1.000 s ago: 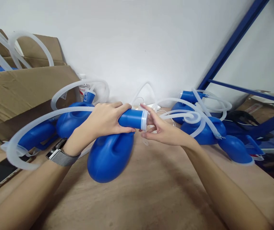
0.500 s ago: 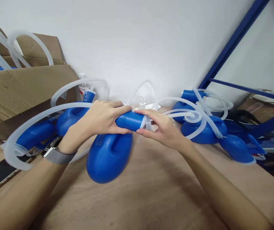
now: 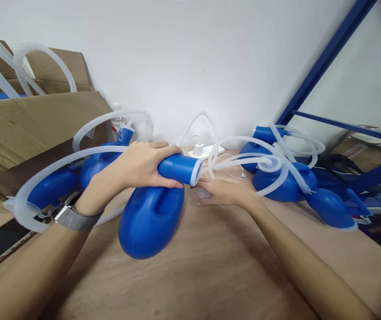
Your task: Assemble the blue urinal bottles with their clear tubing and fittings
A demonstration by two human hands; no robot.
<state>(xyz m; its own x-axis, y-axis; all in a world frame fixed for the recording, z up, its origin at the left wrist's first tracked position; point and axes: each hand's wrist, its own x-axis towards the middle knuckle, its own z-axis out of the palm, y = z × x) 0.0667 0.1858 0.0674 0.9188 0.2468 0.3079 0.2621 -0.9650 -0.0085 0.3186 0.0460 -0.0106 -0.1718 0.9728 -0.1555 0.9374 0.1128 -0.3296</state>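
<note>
My left hand (image 3: pixel 145 166) is wrapped round the neck of a blue plastic bottle (image 3: pixel 150 222), thumb below and fingers above. The bottle's round body hangs toward me, and its mouth, with a white rim (image 3: pixel 196 172), faces right. Just below and right of the mouth, my right hand (image 3: pixel 222 192) pinches a translucent plastic cap (image 3: pixel 203 193), partly hidden by the fingers. The cap is apart from the rim. A translucent corrugated hose (image 3: pixel 30 178) loops out to the left behind my left wrist.
Blue bottles with coiled hoses (image 3: pixel 285 180) lie on the right of the table (image 3: pixel 190 275). More bottles (image 3: pixel 53 184) sit at left beside a cardboard box (image 3: pixel 43 124). A white power strip (image 3: pixel 206 152) with a cable lies by the wall. A blue metal frame (image 3: pixel 326 62) stands right.
My right hand has come off the bottle's mouth, moving down with the translucent cap, and the white rim now shows. My left hand keeps its hold on the neck.
</note>
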